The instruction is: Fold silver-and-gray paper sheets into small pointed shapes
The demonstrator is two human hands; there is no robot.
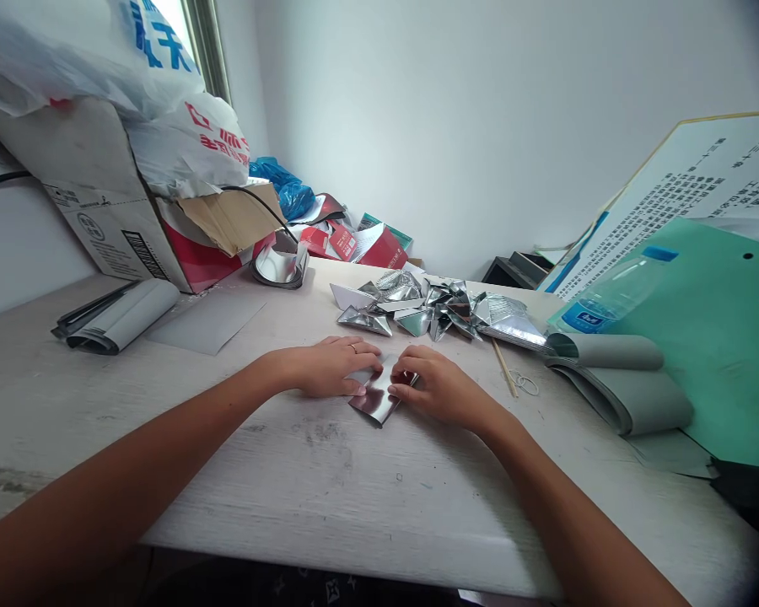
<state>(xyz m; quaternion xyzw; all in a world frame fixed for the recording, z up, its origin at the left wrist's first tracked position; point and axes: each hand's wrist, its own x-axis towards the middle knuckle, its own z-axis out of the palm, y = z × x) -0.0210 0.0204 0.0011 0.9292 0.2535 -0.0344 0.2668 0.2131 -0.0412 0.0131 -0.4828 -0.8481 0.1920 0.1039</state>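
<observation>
A small folded piece of silver foil paper (377, 398) lies on the table in front of me, its shiny side up and its near edge slightly raised. On its left side, my left hand (332, 367) presses it with thumb and bent fingers. At the opposite edge, my right hand (441, 386) has its fingers curled and the thumb close to the forefinger, gripping the foil paper. The hands partly hide its far end and both sides. Just beyond them is a pile of folded silver foil pieces (439, 308).
Rolled grey sheets (130, 312) and a flat sheet (208, 323) are at left, before a cardboard box (101, 194) under plastic bags (183, 143). At right are a thin stick (504, 368), rubber bands (526, 384), curled grey sheets (651, 396) and a plastic bottle (620, 291).
</observation>
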